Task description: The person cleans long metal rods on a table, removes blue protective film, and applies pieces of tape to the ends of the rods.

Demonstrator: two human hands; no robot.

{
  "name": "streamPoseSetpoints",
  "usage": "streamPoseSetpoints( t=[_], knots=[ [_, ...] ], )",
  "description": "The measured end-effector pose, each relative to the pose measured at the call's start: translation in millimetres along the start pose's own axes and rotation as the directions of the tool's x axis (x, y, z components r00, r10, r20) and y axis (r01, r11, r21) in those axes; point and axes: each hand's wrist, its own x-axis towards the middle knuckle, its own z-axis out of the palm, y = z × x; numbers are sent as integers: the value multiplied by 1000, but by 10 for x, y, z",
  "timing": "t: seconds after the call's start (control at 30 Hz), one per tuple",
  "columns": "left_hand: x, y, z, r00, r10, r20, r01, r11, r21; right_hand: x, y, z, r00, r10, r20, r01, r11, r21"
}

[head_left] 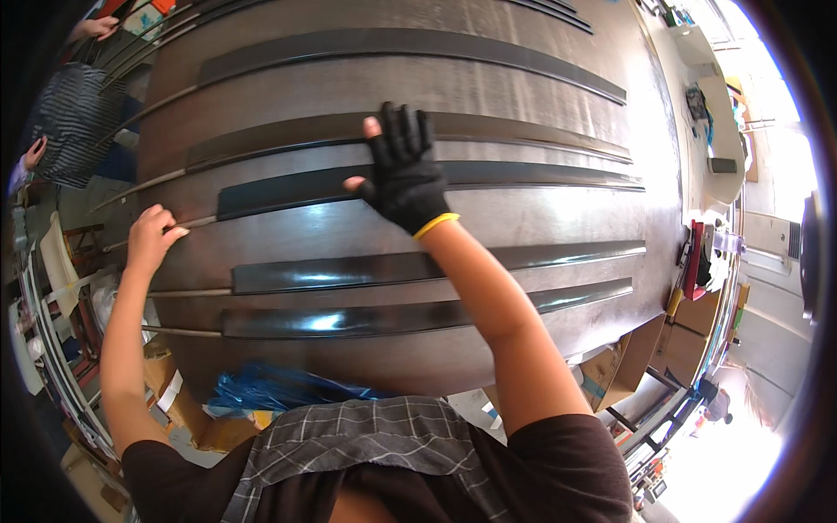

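1. Third strip (pixel 279 193), counted from the near edge: long, dark, lying lengthwise left to right across the table (pixel 558 218). A thin rod (pixel 205 221) projects at its left end; how far it runs in is hidden.
2. Left hand (pixel 150 240): bare, thumb and fingers narrowed about that rod, just outside the strip's end.
3. Right hand (pixel 407 187): black glove, yellow cuff, spread wide over the third strip, fingers reaching over the fourth strip (pixel 261 139). Grasps nothing; pressure cannot be told.
4. Progress, judged: nearest strip (pixel 392 318), second strip (pixel 375 268), fourth and fifth strip (pixel 392 42) all lie laid out with rods at their left ends. The third looks in hand, unfinished. Whether the others need more work: cannot tell.
5. Edges: rods overhang the table's left side; strips stop short of its right side. Blue film (pixel 288 390) lies just beyond the near edge.
6. Room: widest nearby gap is between second and third strips; nearest and second sit closer. At upper left, a co-worker's hand (pixel 98 28) is near the far rods, limiting that side.
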Motion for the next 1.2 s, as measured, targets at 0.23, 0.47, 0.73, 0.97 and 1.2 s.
streamPoseSetpoints(
  t=[0.23,0.47,0.73,0.97,1.2],
  knots=[
    [-182,-278,337,940,92,-328,-141,982,-128,811,-1801,795,989,-128,-69,140,969,206],
    [-149,-461,567,846,129,-517,-225,966,-127,1268,-2985,1184,976,-78,-204,160,893,421],
    [-277,-394,468,867,108,-487,-204,968,-149,350,-1206,39,380,925,-14,-913,377,158],
    [-225,-359,459,854,121,-506,-221,965,-143,218,-961,-345,444,895,39,-895,445,-18],
    [-254,-382,405,850,133,-510,-251,953,-171,474,-1426,11,803,583,121,-568,811,-140]
  ],
)
